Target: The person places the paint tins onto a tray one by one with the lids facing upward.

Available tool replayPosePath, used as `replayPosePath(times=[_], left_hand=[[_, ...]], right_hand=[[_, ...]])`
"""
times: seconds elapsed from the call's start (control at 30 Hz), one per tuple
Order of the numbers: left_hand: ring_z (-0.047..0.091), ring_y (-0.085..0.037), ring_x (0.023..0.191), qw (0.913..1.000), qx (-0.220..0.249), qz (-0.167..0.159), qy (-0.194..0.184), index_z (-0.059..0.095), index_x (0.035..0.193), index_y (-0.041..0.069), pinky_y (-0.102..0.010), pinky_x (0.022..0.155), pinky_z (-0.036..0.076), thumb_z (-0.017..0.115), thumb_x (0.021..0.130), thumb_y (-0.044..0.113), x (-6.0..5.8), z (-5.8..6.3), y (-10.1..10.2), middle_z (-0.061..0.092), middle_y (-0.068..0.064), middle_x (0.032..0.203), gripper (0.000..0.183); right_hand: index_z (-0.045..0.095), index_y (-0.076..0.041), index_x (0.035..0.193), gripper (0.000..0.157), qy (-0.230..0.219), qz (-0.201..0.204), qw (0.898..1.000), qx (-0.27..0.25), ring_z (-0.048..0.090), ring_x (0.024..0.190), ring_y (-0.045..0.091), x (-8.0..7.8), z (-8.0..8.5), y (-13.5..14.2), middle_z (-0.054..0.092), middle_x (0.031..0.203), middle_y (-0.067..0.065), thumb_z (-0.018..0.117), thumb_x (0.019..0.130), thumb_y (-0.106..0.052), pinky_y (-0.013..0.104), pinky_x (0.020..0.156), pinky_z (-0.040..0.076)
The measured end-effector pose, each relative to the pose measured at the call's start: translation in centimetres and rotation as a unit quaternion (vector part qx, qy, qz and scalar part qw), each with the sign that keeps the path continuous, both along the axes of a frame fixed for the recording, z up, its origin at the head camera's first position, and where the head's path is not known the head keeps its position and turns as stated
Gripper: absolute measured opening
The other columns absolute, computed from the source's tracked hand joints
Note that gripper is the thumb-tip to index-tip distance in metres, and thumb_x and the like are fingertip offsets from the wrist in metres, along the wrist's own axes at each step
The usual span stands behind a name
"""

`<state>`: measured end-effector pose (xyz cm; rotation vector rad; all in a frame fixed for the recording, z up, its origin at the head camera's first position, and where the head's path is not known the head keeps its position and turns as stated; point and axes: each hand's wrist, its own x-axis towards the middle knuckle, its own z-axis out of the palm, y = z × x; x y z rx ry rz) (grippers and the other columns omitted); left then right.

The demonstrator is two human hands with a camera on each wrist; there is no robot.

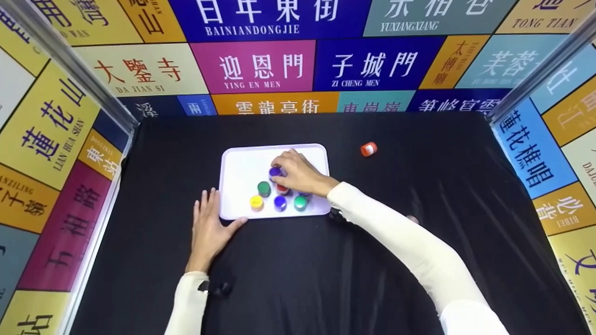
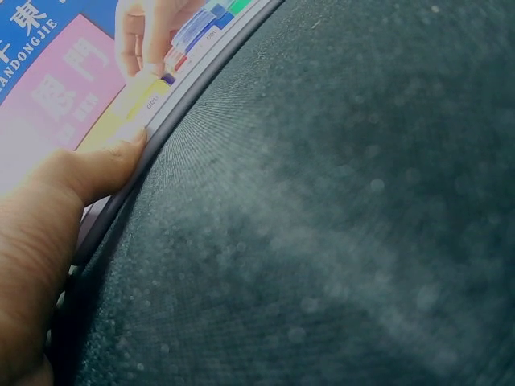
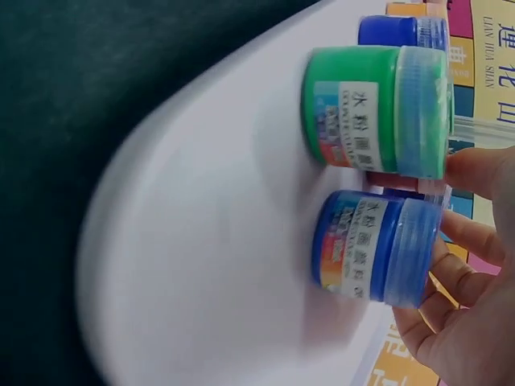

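A white tray [image 1: 242, 160] carries several gouache paint jars. My right hand [image 1: 300, 172] pinches a purple-lidded paint jar [image 1: 275, 172] between thumb and fingers, above the red jar [image 1: 282, 190]. Near it stand a dark green jar [image 1: 264, 188], a yellow jar [image 1: 256, 203], a blue jar [image 1: 280, 203] and a bright green jar [image 1: 300, 203]. In the right wrist view, a blue jar [image 3: 354, 245] stands beside the green jar [image 3: 346, 112], close to my fingers. My left hand [image 1: 209, 230] rests at the tray's near left corner, fingers along its side, thumb touching the near rim.
An orange-red jar [image 1: 369, 149] lies on the black cloth [image 1: 298, 274] right of the tray. A small object [image 1: 412, 218], mostly hidden, shows by my right sleeve. Panels with Chinese lettering [image 1: 253, 67] wall in the back and both sides.
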<state>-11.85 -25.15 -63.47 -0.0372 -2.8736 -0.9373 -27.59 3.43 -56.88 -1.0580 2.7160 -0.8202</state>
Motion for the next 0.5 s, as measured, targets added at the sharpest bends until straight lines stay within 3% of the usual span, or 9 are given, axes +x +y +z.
replayPosePath(times=[0.5], left_hand=[[0.013, -0.043, 0.169, 1.0, -0.001, -0.001, 0.007, 0.031, 0.17, -0.004, -0.054, 0.139, 0.001, 0.089, 0.088, 0.056, 0.0, -0.1, 0.0, 0.028, -0.024, 0.178, 0.117]], right_hand=[[0.076, 0.0, 0.129, 0.038, 0.003, -0.01, 1.0, -0.03, 0.059, 0.126, 0.032, -0.1, 1.0, 4.3, 0.074, 0.124, 0.014, 0.076, 0.104, -0.029, 0.046, 0.114, 0.049]])
